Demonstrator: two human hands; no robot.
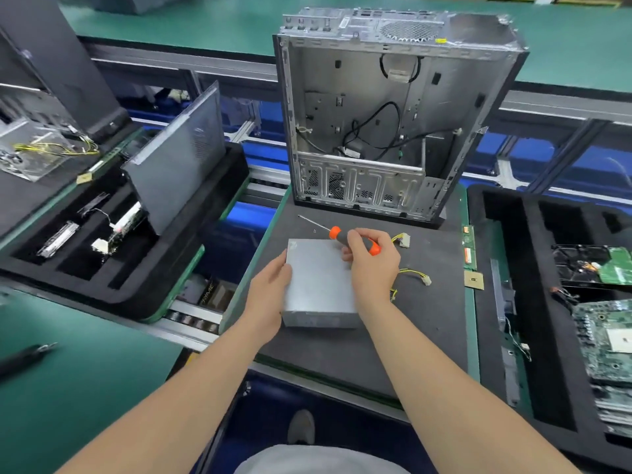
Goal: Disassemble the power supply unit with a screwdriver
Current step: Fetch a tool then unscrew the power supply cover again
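I observe a dark mat [328,354]. A grey metal box [318,278] lies at its centre, an open computer case [393,114] stands along the far edge, and wired plugs [404,240] lie toward the right edge.

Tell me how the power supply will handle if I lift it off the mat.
Power supply: a closed metal box, so probably stiff and heavy for its size. Its smooth bare sides may slip in one hand. The cables at its right look floppy and would likely trail and drag on the mat.
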